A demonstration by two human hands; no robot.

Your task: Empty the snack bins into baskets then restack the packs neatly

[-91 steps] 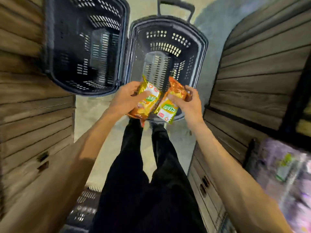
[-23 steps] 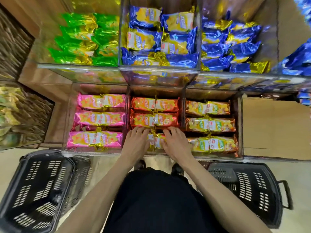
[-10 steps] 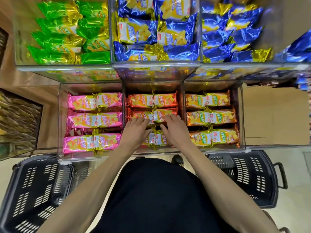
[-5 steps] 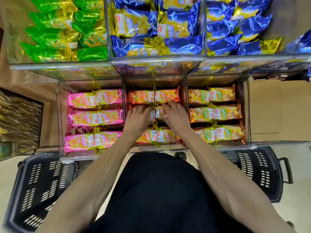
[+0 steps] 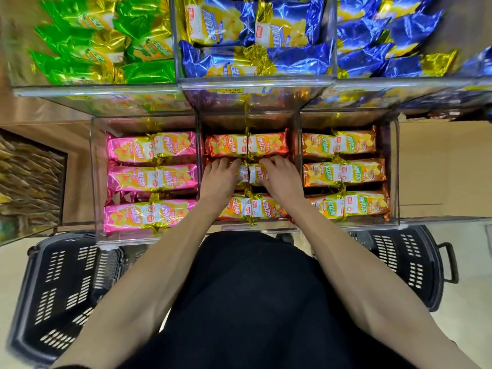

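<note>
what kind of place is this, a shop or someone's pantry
Most likely a shop's snack aisle: clear plastic display bins hold shiny foil snack packs sorted by colour, a yellow price label sits on one bin's front, and black plastic shopping baskets stand on the floor below.

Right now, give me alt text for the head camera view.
Left hand and right hand rest on the middle row of red packs in the centre bin. Pink packs lie in the left bin, orange packs in the right bin.
</note>
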